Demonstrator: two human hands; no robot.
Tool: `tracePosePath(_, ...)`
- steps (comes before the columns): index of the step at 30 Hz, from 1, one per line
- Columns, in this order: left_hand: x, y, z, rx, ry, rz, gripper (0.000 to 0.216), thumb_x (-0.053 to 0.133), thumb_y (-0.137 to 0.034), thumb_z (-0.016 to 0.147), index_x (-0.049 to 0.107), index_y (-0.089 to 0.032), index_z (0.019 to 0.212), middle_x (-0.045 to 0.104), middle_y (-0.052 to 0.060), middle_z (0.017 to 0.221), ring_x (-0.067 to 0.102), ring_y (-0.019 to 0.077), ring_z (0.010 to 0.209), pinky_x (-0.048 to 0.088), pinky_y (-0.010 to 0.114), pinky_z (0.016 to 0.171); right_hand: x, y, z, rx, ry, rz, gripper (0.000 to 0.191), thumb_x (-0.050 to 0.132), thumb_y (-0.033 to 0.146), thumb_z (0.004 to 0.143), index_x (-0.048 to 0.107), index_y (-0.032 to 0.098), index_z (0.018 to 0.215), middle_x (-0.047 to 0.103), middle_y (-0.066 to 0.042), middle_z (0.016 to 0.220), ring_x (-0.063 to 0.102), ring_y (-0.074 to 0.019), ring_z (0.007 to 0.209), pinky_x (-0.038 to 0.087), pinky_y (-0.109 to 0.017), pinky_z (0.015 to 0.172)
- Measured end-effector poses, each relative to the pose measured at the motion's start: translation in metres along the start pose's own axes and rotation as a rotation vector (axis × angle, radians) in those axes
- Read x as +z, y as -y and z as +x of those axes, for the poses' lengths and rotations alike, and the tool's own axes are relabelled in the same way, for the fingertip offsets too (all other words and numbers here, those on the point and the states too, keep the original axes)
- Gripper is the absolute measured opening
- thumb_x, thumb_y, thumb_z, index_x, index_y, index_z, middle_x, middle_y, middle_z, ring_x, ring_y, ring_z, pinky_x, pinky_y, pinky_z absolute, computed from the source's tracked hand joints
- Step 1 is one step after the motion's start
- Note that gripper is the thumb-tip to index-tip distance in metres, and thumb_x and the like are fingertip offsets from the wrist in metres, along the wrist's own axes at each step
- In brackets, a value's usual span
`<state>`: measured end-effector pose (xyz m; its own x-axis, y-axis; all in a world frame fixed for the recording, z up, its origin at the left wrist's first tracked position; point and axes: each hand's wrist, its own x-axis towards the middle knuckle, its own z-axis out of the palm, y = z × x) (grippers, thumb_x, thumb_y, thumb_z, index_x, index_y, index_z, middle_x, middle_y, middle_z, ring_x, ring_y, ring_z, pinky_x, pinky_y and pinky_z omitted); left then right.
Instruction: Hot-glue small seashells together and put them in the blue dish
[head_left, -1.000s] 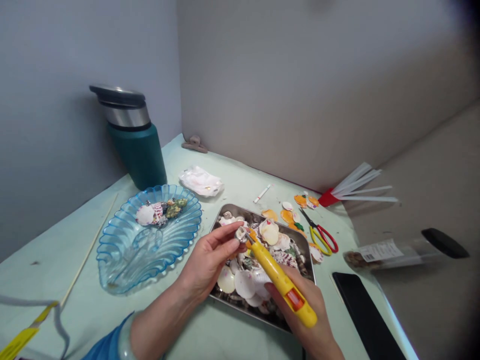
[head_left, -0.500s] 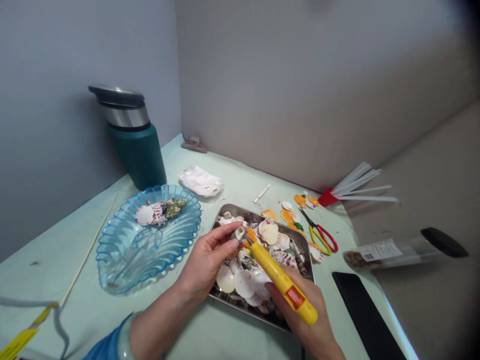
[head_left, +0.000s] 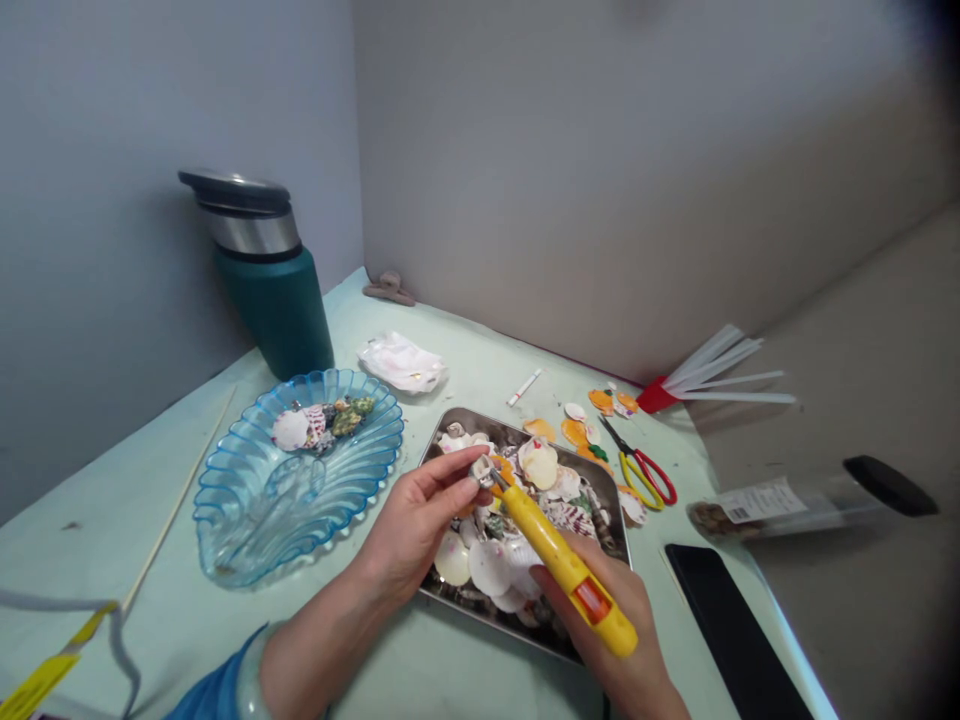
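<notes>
My left hand (head_left: pixel 409 520) pinches a small whitish-grey shell (head_left: pixel 482 470) between thumb and fingertips, over a metal tray (head_left: pixel 517 632) heaped with shells. My right hand (head_left: pixel 611 610) is wrapped round a yellow glue gun (head_left: pixel 551 545) with an orange-red window in its side. Its metal nozzle points up and left at the held shell, right by its opening; I cannot tell if they touch. White scallop shells (head_left: pixel 489 568) lie in the tray below both hands.
Left is a blue scalloped dish (head_left: pixel 225 480) with a shell cluster (head_left: pixel 322 425); behind it, a teal bottle (head_left: pixel 277 310). Right are scissors (head_left: pixel 641 470), orange shells (head_left: pixel 575 432), glue sticks in a red holder (head_left: pixel 656 395), a clear container (head_left: pixel 787 505) and a black phone-like slab (head_left: pixel 731 630).
The shell has turned slightly in my left fingers, with its pale opening facing the nozzle more. The glue gun has shifted very slightly right and down.
</notes>
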<state>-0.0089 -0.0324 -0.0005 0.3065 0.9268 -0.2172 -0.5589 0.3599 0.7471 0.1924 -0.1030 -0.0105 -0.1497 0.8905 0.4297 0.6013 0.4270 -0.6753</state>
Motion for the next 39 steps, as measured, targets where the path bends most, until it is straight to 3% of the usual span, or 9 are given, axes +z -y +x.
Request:
tracePosePath(13, 0.0002, 0.0042, 0.0021, 0.043, -0.005, 0.057, 0.035, 0.075, -0.024, 0.074, 0.072, -0.021, 0.108, 0.069, 0.008, 0.118, 0.064, 0.0201, 0.100, 0.048, 0.030, 0.091, -0.0006, 0.0076, 0.0032, 0.036, -0.016, -0.009, 0.006, 0.064, 0.023, 0.086, 0.065, 0.019, 0.090, 0.068, 0.000, 0.072, 0.064, -0.0133, 0.056, 0.051, -0.020, 0.055)
tracePosePath(22, 0.0011, 0.0009, 0.0008, -0.019, -0.003, -0.039, 0.037, 0.076, -0.022, 0.073, 0.072, -0.018, 0.110, 0.071, 0.009, 0.114, 0.067, 0.0145, 0.083, 0.050, 0.026, 0.084, 0.0004, 0.0059, 0.0027, 0.024, -0.003, -0.013, 0.011, 0.063, 0.025, 0.087, 0.064, 0.019, 0.095, 0.071, -0.002, 0.078, 0.066, -0.0151, 0.062, 0.052, -0.021, 0.058)
tracePosePath(30, 0.0034, -0.0032, 0.0005, -0.054, -0.004, -0.122, 0.034, 0.078, -0.020, 0.070, 0.074, -0.017, 0.104, 0.073, 0.009, 0.108, 0.067, 0.0148, 0.084, 0.050, 0.026, 0.084, 0.0019, 0.0016, 0.0009, -0.016, -0.003, -0.024, 0.013, 0.063, 0.022, 0.085, 0.064, 0.020, 0.099, 0.073, -0.002, 0.083, 0.070, -0.0159, 0.068, 0.054, -0.021, 0.063)
tracePosePath(39, 0.0049, -0.0038, -0.0004, -0.067, -0.014, -0.121, 0.036, 0.079, -0.021, 0.069, 0.074, -0.016, 0.104, 0.073, 0.011, 0.107, 0.067, 0.0155, 0.083, 0.049, 0.028, 0.086, 0.0029, -0.0005, -0.0002, -0.044, 0.037, -0.034, 0.016, 0.062, 0.023, 0.086, 0.062, 0.020, 0.102, 0.072, -0.003, 0.080, 0.067, -0.0170, 0.061, 0.052, -0.024, 0.057)
